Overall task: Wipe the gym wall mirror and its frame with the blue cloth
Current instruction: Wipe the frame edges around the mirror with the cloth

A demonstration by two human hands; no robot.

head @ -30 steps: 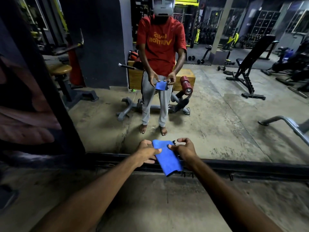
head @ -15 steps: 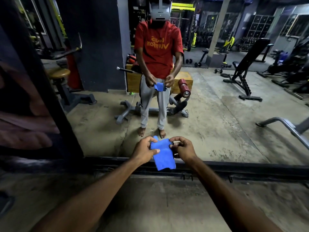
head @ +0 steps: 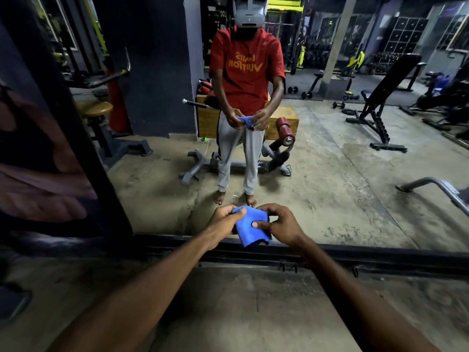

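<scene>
The mirror point(head: 330, 179) fills the upper part of the view. The black bottom rail of its frame point(head: 380, 257) runs from side to side just below the hands, and a dark upright point(head: 83, 148) leans along the glass's left edge. Between the person and the rail lies bare concrete floor point(head: 241, 308). Both forearms reach forward over it, and nothing stands between them and the glass. The left hand point(head: 223, 221) and the right hand point(head: 283, 224) are close together in front of the lowest part of the mirror, above the rail and not on it. The blue cloth point(head: 247, 229) hangs bunched between them. Its ragged lower edge drops to just over the rail, though whether it touches the glass cannot be told. The left fingers are curled round the cloth's upper left corner with the thumb laid over the top. The right fingers are bent and clamped on its right side, and the thumb presses into the middle of the fabric. In the glass, the reflected person point(head: 247, 80) in a red shirt holds the cloth at waist height in front of a padded bench point(head: 284, 120). An incline bench point(head: 380, 97) stands well off to the right, and a grey metal bar point(head: 436, 186) sits near the right edge.
</scene>
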